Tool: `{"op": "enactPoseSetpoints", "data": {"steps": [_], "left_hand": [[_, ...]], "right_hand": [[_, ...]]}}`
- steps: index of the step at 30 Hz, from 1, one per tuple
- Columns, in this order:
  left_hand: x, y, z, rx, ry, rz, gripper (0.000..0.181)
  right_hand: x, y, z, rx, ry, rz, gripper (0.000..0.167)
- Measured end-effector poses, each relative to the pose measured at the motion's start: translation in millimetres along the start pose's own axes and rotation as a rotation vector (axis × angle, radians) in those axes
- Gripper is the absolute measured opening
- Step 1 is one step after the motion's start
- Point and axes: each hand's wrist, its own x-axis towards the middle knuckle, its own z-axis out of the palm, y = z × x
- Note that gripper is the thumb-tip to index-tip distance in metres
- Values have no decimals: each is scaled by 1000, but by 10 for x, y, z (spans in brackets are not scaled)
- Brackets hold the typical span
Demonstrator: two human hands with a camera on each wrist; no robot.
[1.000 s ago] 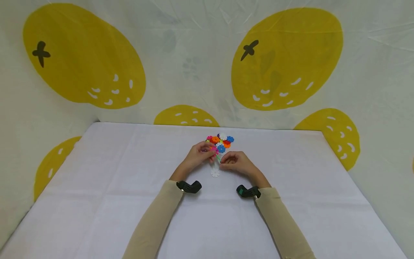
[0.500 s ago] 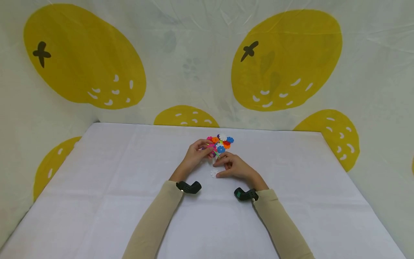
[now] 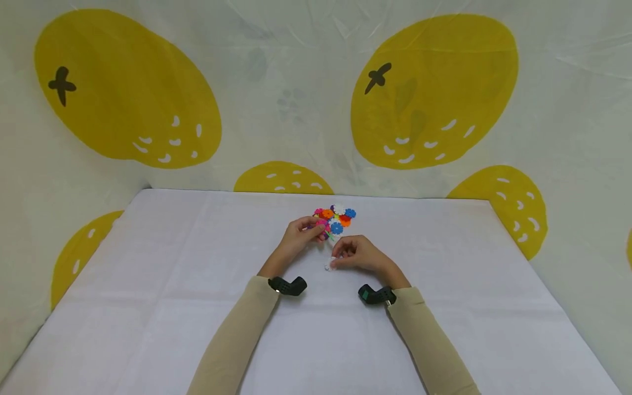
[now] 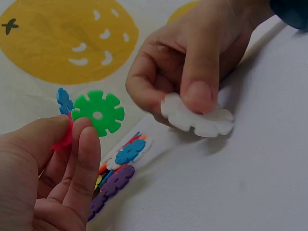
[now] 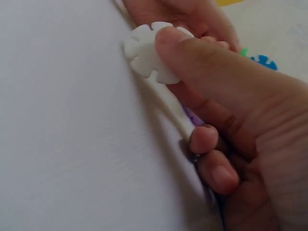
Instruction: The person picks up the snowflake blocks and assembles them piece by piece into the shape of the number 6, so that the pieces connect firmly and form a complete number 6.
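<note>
My left hand [image 3: 295, 240] pinches a pink notched snowflake disc [image 4: 64, 138] between thumb and fingers, a little above the table. A green snowflake disc [image 4: 109, 113] and a blue snowflake disc [image 4: 63, 100] stand out from the pink one and appear joined to it. To the right, my right hand [image 3: 362, 253] pinches a white snowflake disc [image 5: 142, 52] between thumb and fingertips, its notched edge showing past the thumb. In the left wrist view the white disc is tilted and close above the cloth. The thumb and fingers hide part of it.
Behind the hands lies a pile of loose snowflake discs in several colours, with a blue disc [image 3: 337, 228] and an orange disc [image 3: 328, 214] among them. A white cloth [image 3: 197, 263] covers the table. A patterned curtain [image 3: 296, 109] hangs behind the far edge.
My right hand has left the joined discs, moved toward the person to the white disc on the cloth, and taken hold of it. The left hand has barely moved.
</note>
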Motion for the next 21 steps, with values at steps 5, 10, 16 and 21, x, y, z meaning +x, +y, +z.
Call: {"op": "enactPoseSetpoints", "data": {"steps": [5, 10, 16, 21], "left_hand": [[3, -6, 6, -18, 3, 17, 26], [7, -15, 9, -19, 2, 15, 27], [21, -43, 3, 15, -2, -3, 26], [8, -47, 1, 16, -49, -22, 24]], "right_hand": [[-46, 62, -51, 135, 78, 15, 17], [-67, 78, -79, 287, 188, 63, 24], [-37, 106, -80, 405, 362, 47, 29], [-33, 95, -72, 471, 500, 39, 31]]}}
